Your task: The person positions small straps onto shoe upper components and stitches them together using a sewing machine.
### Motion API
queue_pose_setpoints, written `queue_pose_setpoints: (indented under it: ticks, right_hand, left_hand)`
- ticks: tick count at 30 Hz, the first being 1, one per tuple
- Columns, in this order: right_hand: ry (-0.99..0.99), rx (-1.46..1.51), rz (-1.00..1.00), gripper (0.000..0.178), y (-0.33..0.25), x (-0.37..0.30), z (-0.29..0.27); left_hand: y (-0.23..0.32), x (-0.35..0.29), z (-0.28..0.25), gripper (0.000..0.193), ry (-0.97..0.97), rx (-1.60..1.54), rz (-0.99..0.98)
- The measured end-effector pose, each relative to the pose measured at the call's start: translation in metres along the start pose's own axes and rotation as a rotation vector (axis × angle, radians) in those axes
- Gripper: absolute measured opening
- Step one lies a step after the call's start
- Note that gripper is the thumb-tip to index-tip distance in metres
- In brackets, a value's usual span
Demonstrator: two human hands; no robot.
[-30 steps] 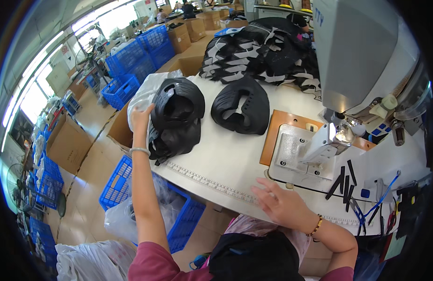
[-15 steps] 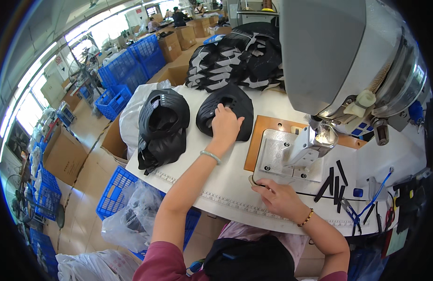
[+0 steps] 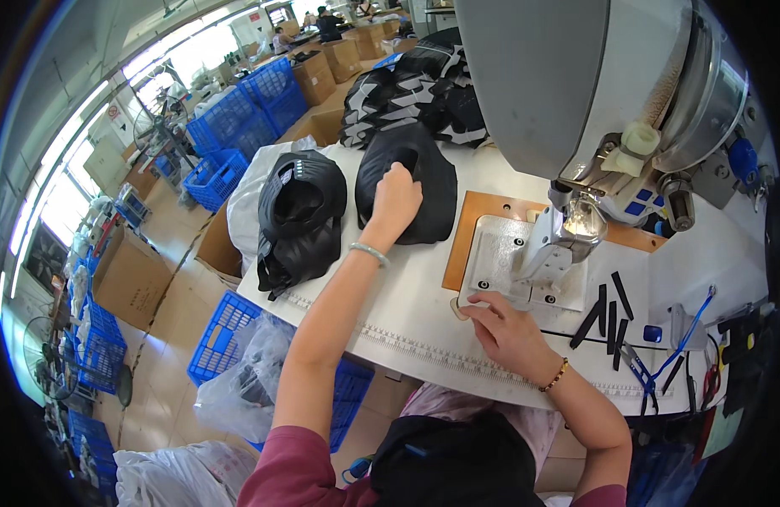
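Observation:
My left hand [image 3: 396, 203] is closed at the opening of a soft black piece [image 3: 432, 207], with its fingers pressed together at the rim. The fingertips are partly hidden, and the piece lies flat-bottomed on the white table. Beside it on the left stand similar black hollow pieces [image 3: 304, 249], one lying against another. My right hand [image 3: 515, 342] hovers low at the table's front, fingers bent but apart and holding nothing visible. Its fingertips are close to a small pale tab [image 3: 457, 309] by the corner of the sewing machine's metal plate [image 3: 495, 262].
A large grey sewing machine head [image 3: 533, 84] overhangs the right side. Black strips [image 3: 611, 317] and blue-handled snips [image 3: 639, 372] lie at right. A heap of black and grey pieces [image 3: 415, 93] sits at the back. Below left is a blue crate [image 3: 221, 334] with plastic bags.
My left hand's fingers, spread over the black piece before, have drawn together at its opening. My right hand has lifted slightly and its fingers have loosened. The whole view has shifted a little.

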State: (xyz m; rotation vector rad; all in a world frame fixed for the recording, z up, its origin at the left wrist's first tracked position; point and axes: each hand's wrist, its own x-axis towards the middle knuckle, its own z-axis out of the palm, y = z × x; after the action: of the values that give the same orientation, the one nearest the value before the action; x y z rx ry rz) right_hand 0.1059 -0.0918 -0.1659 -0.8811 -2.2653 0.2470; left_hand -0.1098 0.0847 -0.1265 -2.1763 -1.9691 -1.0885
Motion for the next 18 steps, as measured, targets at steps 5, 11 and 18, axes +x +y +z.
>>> queue_pose_setpoints:
  ticks: [5, 11, 18]
  right_hand:
    - [0.025, 0.207, 0.098, 0.03, 0.002, -0.002, 0.003]
    - [0.252, 0.824, 0.394, 0.062, -0.022, 0.011, -0.011]
    - [-0.103, 1.341, 0.555, 0.024, -0.023, 0.005, -0.037]
  left_hand:
    - [0.034, -0.031, -0.038, 0.016, 0.265, 0.064, 0.208]
    - [0.102, -0.116, -0.089, 0.024, 0.204, -1.6, -0.205]
    - [0.119, -0.13, -0.1, 0.046, -0.232, -1.942, -0.517]
